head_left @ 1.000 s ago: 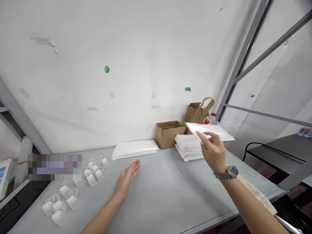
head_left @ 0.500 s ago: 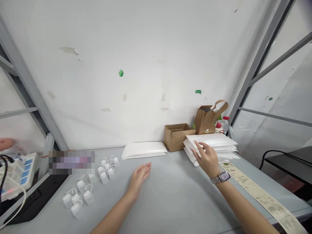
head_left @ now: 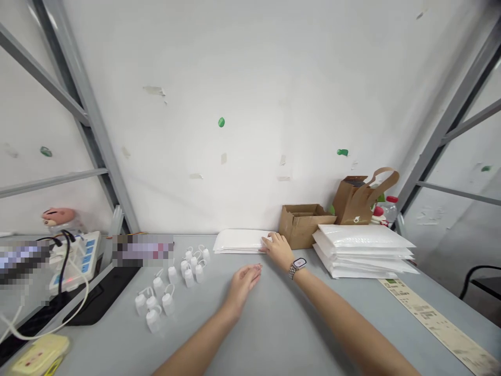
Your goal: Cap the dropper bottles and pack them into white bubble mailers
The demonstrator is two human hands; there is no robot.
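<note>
Two lots of white bubble mailers lie on the grey table. A low flat pile of mailers (head_left: 240,240) rests near the wall, and a thicker, puffed stack of mailers (head_left: 360,250) stands at the right. My right hand (head_left: 278,249), with a watch on the wrist, is at the right end of the flat pile. Its thumb and forefinger close on the pile's edge there. Just in front of that pile my left hand (head_left: 243,286) hovers or rests, fingers stretched forward and holding nothing; whether it touches the table I cannot tell.
Several small white squeeze bottles with looped caps (head_left: 168,302) stand at the left. An open cardboard box (head_left: 301,230) and a brown paper bag (head_left: 350,201) are at the back right. A label strip (head_left: 434,321) runs along the right. A power strip (head_left: 88,256) lies far left.
My right hand has moved left from the thick stack to the flat pile's right end. My left hand keeps much the same pose. The view has turned a little left.
</note>
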